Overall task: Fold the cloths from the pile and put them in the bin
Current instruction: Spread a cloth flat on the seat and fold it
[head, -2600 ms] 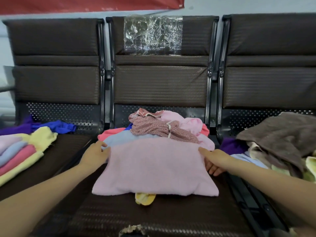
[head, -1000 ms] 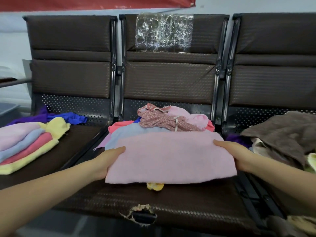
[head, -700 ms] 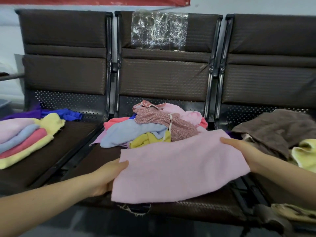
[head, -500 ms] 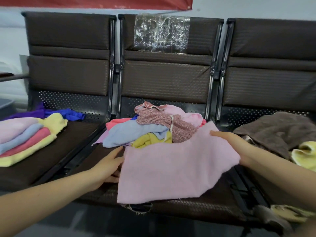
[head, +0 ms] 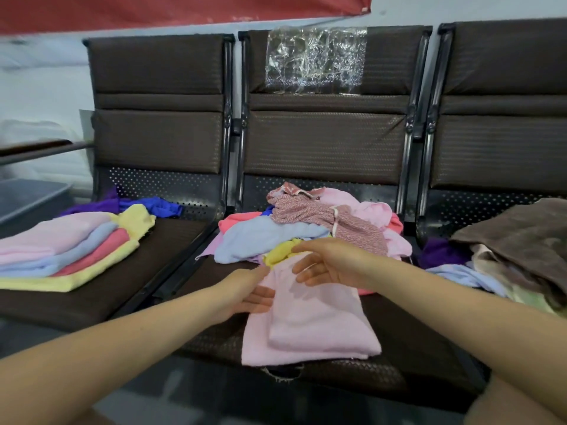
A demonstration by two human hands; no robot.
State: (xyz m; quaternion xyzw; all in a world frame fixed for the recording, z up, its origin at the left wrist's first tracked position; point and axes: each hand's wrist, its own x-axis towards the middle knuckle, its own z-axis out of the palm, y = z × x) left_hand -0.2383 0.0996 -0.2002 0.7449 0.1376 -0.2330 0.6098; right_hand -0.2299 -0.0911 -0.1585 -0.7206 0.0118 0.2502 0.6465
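Note:
A pink cloth [head: 310, 326] lies folded into a narrow stack at the front of the middle seat. My left hand [head: 245, 294] touches its left edge with fingers spread flat. My right hand [head: 328, 263] hovers over its far end, palm down and fingers apart. Behind them sits the unfolded pile [head: 310, 225] of blue, yellow, pink and patterned cloths. A grey bin [head: 27, 196] shows at the far left edge.
A stack of folded cloths [head: 67, 250] rests on the left seat [head: 101, 299]. Brown and purple cloths [head: 515, 240] cover the right seat. A tear [head: 282, 374] marks the middle seat's front edge. Seat backs rise behind everything.
The pink cloth went from a wide sheet held at both sides to a narrow folded stack. My right hand swung left across it. My left hand now rests at its left edge.

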